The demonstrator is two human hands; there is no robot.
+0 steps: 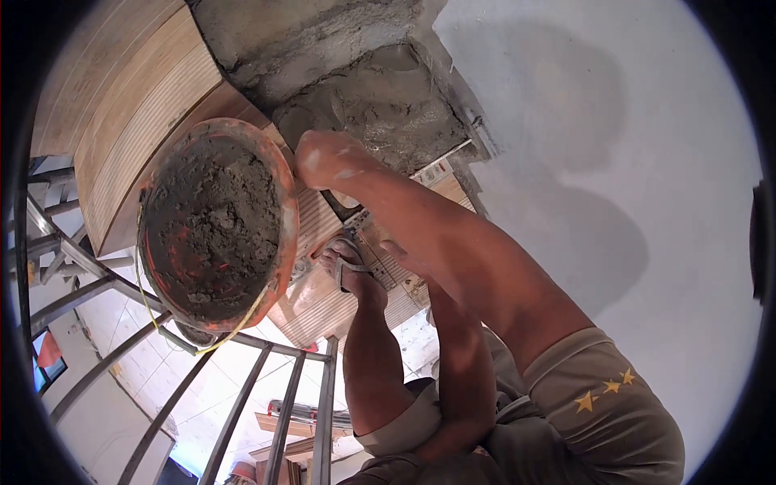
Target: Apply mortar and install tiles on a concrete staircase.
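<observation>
My right hand point(333, 162) is closed in a fist at the near edge of the wet grey mortar point(396, 101). Its fingers are turned away, so what they grip, if anything, stays hidden. Just left of the fist stands an orange bucket point(284, 234) heaped with mortar, its yellow wire handle hanging down the near side. Partly covered by the right forearm, my left hand point(402, 257) is held low with its visible fingers stretched out and nothing seen in them. A dark-rimmed object point(343, 212) lies under my right wrist; I cannot tell what it is.
Wood-look stair tiles point(153, 97) rise at the left. A metal railing point(259, 380) runs around the lower left, above a lower floor. My sandalled foot point(343, 260) rests on a patterned tile tread. At the right is a pale wall point(614, 162).
</observation>
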